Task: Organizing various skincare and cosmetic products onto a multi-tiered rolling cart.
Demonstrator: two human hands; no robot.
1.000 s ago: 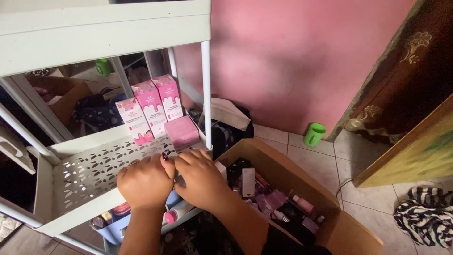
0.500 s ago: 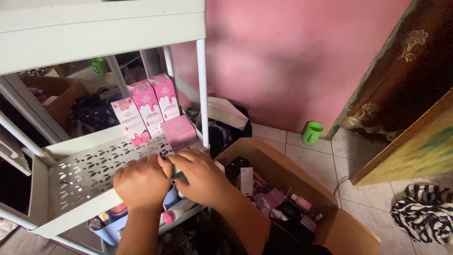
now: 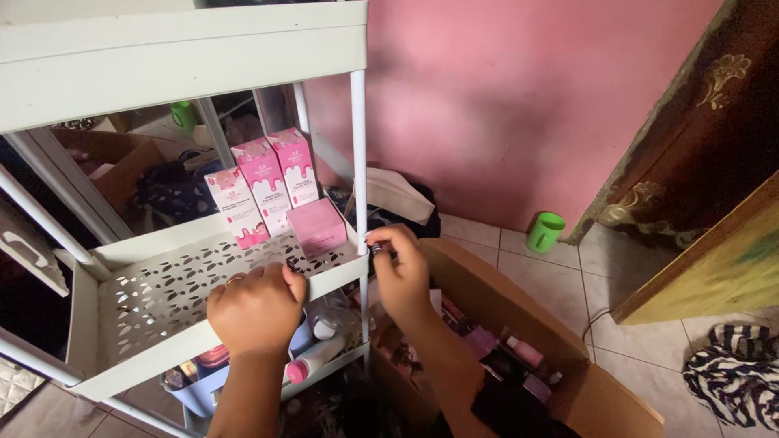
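Left hand (image 3: 254, 312) clamped on front rim of white perforated shelf (image 3: 162, 280) at lower left of frame, right hand (image 3: 402, 272) pinched on small dark item (image 3: 380, 250) beside white post (image 3: 359, 162), above cardboard box (image 3: 519, 292); seemingly shelving step, needing a careful set-down.

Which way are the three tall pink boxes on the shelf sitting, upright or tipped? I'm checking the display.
Upright: the three tall pink boxes stand on end in a row on the white shelf.

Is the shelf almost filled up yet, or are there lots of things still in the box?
Done: three tall pink boxes and a square pink box sit on the shelf. In hand: right hand pinches something small and dark; left hand rests on the shelf edge. Left: many items in the cardboard box.
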